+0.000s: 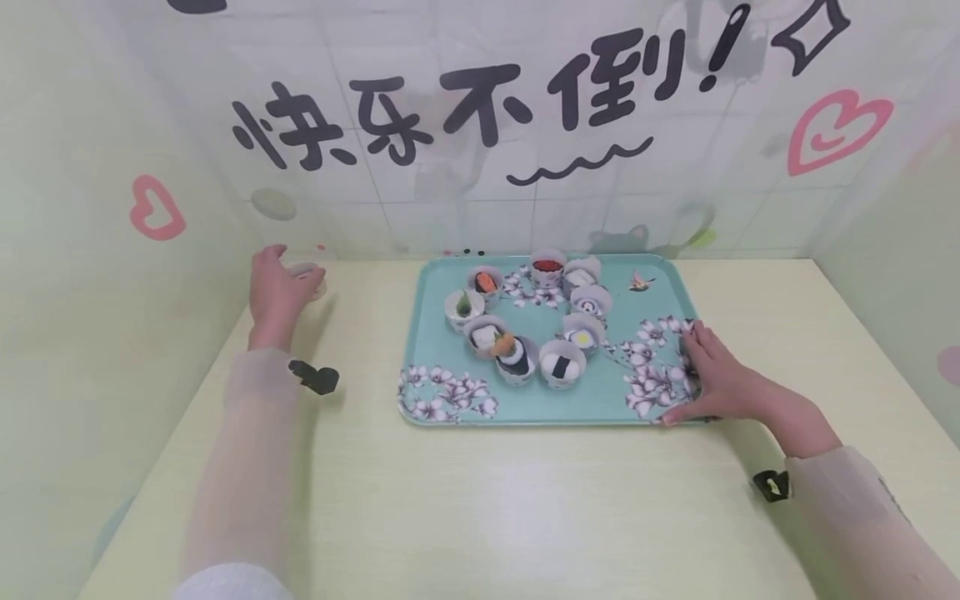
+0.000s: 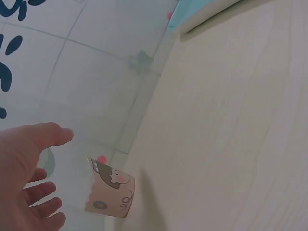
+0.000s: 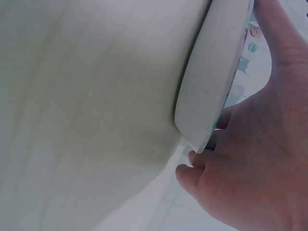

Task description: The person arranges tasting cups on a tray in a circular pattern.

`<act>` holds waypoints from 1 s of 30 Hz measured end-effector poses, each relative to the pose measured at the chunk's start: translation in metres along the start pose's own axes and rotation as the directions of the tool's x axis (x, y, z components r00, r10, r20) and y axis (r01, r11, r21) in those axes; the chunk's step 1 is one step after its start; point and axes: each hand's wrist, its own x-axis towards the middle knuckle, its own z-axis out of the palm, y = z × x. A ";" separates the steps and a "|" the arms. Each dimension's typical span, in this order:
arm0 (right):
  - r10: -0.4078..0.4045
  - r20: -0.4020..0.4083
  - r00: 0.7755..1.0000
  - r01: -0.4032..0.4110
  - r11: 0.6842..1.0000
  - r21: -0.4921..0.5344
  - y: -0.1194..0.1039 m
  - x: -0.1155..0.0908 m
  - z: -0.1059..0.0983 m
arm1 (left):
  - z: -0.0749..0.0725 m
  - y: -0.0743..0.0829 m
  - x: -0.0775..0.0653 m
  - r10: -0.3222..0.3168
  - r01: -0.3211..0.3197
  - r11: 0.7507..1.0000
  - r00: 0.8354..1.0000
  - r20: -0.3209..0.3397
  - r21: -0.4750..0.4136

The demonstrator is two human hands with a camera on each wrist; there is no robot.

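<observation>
At the back left of the table, my left hand [image 1: 279, 287] hovers around a small paper cup [image 1: 319, 289]. In the left wrist view its thumb and fingers are spread and apart from the cup [image 2: 111, 190], which has a cartoon face printed on its side. My right hand [image 1: 723, 379] spans the front right corner of a turquoise tray [image 1: 517, 410] with a floral pattern. The thumb lies at the front rim and the straight fingers along the right rim. In the right wrist view, fingertips [image 3: 186, 175] are right at the tray's edge.
Several small cups with toy sushi pieces form a ring on the tray, among them one with red filling [image 1: 547, 267] and one with a black-banded white piece [image 1: 562, 365]. A printed curtain [image 1: 465, 192] stands behind the pale wooden table [image 1: 480, 508] and at both sides.
</observation>
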 end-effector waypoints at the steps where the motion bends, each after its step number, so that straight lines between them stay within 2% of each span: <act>1: 0.000 -0.001 1.000 0.000 1.000 0.001 0.000 0.000 0.000 | 0.001 -0.004 0.002 -0.016 0.016 1.000 1.000 0.006 -0.017; 7: 0.001 -0.002 1.000 -0.001 1.000 0.004 0.001 0.001 0.003 | 0.001 -0.021 0.009 -0.057 0.059 0.997 0.997 0.061 -0.041; 18: 0.012 -0.011 1.000 -0.012 1.000 -0.008 0.002 0.000 0.000 | 0.004 -0.031 0.022 -0.069 0.077 0.995 0.988 0.136 -0.057; 22: 0.013 -0.011 1.000 -0.013 1.000 -0.004 0.003 0.000 -0.001 | 0.009 -0.034 0.026 -0.064 0.070 0.997 0.988 0.142 -0.038; 30: 0.018 -0.001 1.000 -0.018 1.000 0.024 0.001 0.000 -0.001 | 0.014 -0.033 0.028 -0.095 0.097 0.995 0.987 0.126 -0.010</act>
